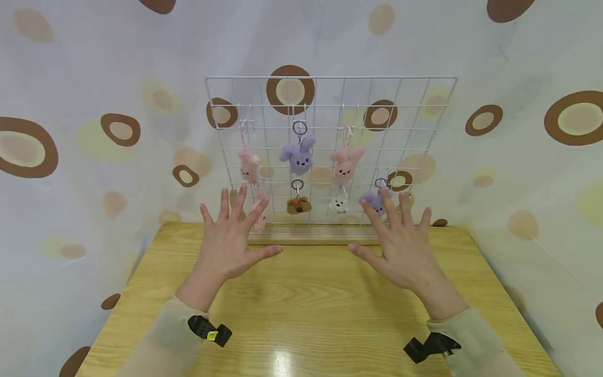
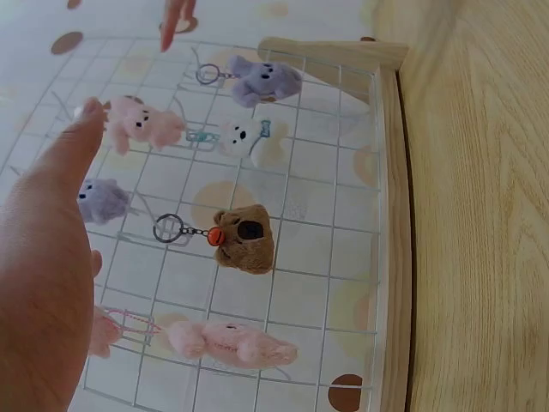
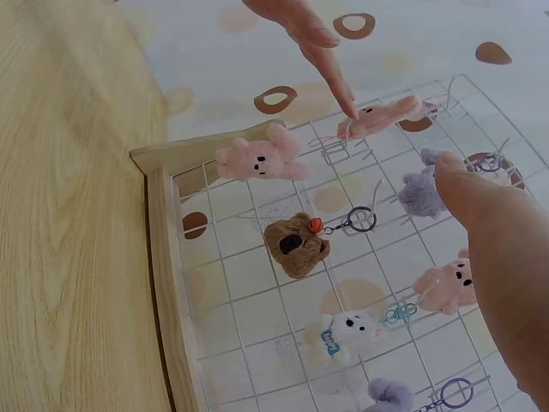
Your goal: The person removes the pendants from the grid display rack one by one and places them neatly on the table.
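Observation:
Both hands are held up with fingers spread, palms away from the head camera, and neither holds anything. My left hand [image 1: 226,243] overlaps the lower left of a white wire grid [image 1: 325,77], in front of a pink plush keychain [image 1: 260,217]. On the other side, my right hand [image 1: 406,250] partly covers a purple plush keychain [image 1: 373,201]. Between them hang a brown bear keychain [image 1: 299,206] with an orange bell and a white dog keychain [image 1: 339,202]. Higher up are a purple bunny keychain [image 1: 300,157] and pink bunny keychains [image 1: 345,166] [image 1: 248,166].
The grid stands in a wooden base [image 1: 313,239] at the back of a wood-grain table [image 1: 301,293]. Small white hooks on the wires carry the keychains. Behind and at both sides hangs a white cloth [image 1: 518,173] with brown and beige ovals. Each wrist wears a black camera [image 1: 207,330].

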Tool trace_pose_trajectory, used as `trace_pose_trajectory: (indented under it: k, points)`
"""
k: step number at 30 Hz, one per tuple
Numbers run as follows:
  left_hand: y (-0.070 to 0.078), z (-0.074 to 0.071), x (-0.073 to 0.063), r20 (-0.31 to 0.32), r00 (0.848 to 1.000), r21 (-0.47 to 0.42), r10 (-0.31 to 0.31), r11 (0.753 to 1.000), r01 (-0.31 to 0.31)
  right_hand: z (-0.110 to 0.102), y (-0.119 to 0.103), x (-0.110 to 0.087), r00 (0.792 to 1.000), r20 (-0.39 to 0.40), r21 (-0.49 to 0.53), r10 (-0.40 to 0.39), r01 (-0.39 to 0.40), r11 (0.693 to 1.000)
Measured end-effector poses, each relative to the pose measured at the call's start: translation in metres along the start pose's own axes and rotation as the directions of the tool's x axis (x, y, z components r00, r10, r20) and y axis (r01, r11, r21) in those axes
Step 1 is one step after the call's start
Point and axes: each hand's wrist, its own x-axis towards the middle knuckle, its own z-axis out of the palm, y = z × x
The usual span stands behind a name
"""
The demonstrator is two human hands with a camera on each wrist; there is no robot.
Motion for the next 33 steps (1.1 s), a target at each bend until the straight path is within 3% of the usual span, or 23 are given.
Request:
trace_pose_trajectory:
  k: [24, 33]
  points:
    - [-0.021, -0.002, -0.002, 0.03, 0.998, -0.022, -0.06, 0.998, 0.061, -0.015, 0.007, 0.008, 1.0, -0.002, 0.101, 0.029, -0.028, 0.994]
    - [-0.031, -0.004, 0.004, 0.024, 0.995, -0.106, -0.101, 0.989, 0.103, -0.024, 0.009, 0.017, 0.999, -0.031, 0.118, 0.026, -0.022, 0.993]
